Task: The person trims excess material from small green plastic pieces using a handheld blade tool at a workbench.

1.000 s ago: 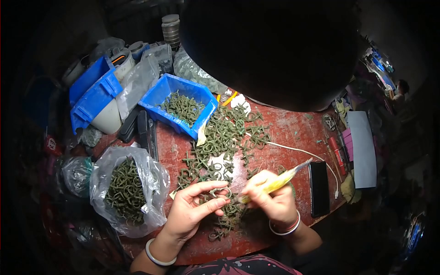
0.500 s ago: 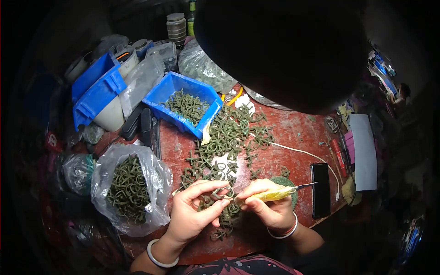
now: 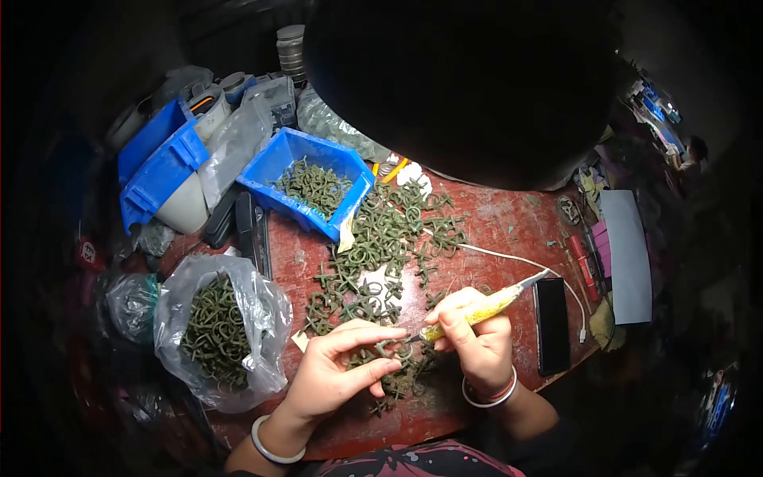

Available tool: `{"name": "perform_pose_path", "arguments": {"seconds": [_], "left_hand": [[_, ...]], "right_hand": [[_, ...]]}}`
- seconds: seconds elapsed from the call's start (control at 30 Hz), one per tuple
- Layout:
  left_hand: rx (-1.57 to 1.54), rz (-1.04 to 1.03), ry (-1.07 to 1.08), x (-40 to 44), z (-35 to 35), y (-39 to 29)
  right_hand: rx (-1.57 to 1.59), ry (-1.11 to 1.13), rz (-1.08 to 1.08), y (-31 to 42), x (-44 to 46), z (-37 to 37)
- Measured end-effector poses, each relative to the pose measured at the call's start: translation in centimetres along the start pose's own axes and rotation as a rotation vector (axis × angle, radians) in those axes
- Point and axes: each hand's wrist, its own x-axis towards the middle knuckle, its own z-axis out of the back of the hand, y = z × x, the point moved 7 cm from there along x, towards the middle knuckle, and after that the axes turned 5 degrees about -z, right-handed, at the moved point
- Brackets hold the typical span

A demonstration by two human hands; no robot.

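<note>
Between thumb and fingers, my left hand (image 3: 342, 370) pinches a small green ring-shaped piece (image 3: 391, 348). My right hand (image 3: 477, 342) grips a tool with a yellow wrapped handle (image 3: 486, 310); its dark tip touches or nearly touches the piece, and its other end points up to the right. Under and beyond my hands, many similar green pieces (image 3: 381, 238) lie spread on the red table (image 3: 485, 222). More of them fill a blue bin (image 3: 262, 171) behind and a clear plastic bag (image 3: 274, 318) at the left.
A black phone (image 3: 551, 326) and a white cable (image 3: 517, 258) lie right of my right hand. Farther right are a red marker-like item (image 3: 582, 258) and a pale sheet (image 3: 628, 258). Another blue bin (image 3: 163, 175) stands back left. A large dark round shape (image 3: 461, 87) covers the top.
The tool has tilted, its far end swinging down and then up again, while its near tip has come to the ring piece. My left hand keeps its pinch. The view has shifted slightly.
</note>
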Motion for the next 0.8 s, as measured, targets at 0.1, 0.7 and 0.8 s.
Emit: {"name": "perform_pose_path", "arguments": {"seconds": [0.1, 0.7, 0.8], "left_hand": [[0.001, 0.013, 0.059, -0.1, -0.3, 0.1], [-0.213, 0.163, -0.043, -0.2, 0.8, 1.5], [-0.18, 0.177, -0.022, -0.3, 0.9, 1.5]], "right_hand": [[0.011, 0.059, 0.025, 0.1, 0.1, -0.5], [-0.042, 0.297, 0.159, 1.3, 0.3, -1.8], [0.043, 0.291, 0.067, 0.7, 0.2, -1.6]]}}
